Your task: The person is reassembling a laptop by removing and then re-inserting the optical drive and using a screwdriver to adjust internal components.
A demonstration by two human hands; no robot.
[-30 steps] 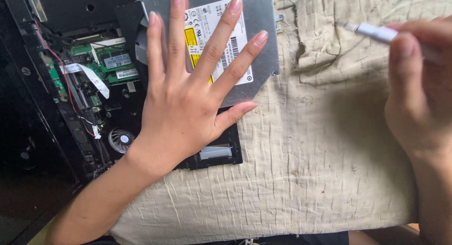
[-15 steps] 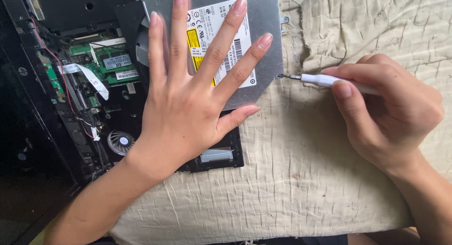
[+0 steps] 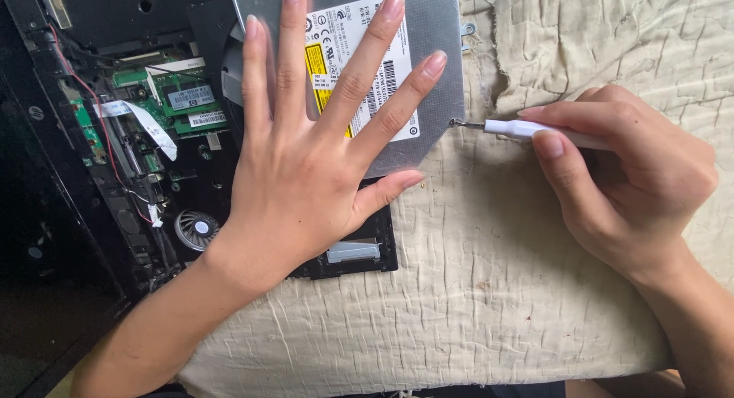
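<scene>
Left hand: the left hand (image 3: 306,176) lies flat and open, fingers spread wide, palm down on the optical drive (image 3: 428,54). It grips nothing; it presses on the metal casing. The forearm enters from the lower left.

Right hand: the right hand (image 3: 627,176) is closed around a white screwdriver (image 3: 535,130), held between thumb and forefinger. The shaft lies nearly level and points left.

Screwdriver tip: the dark metal tip touches the right edge of the optical drive, near its lower right corner. Whether it sits in a screw head is too small to tell.

Optical drive: flat grey metal unit with a white label and a yellow patch on top, partly covered by the left fingers. It lies at the top centre, overlapping the open laptop chassis (image 3: 84,176) on one side and the cloth (image 3: 474,291) on the other. A small metal bracket (image 3: 466,31) sticks out at its right edge.

Laptop chassis: black, open, at left. A green circuit board (image 3: 183,100), a white ribbon cable (image 3: 145,123), red and black wires (image 3: 92,107) and a round fan (image 3: 195,228) are exposed.

Cloth: beige, wrinkled, quilted fabric beneath the right hand and the drive's right side.

Hands, relation: apart, with the drive's edge between them.
</scene>
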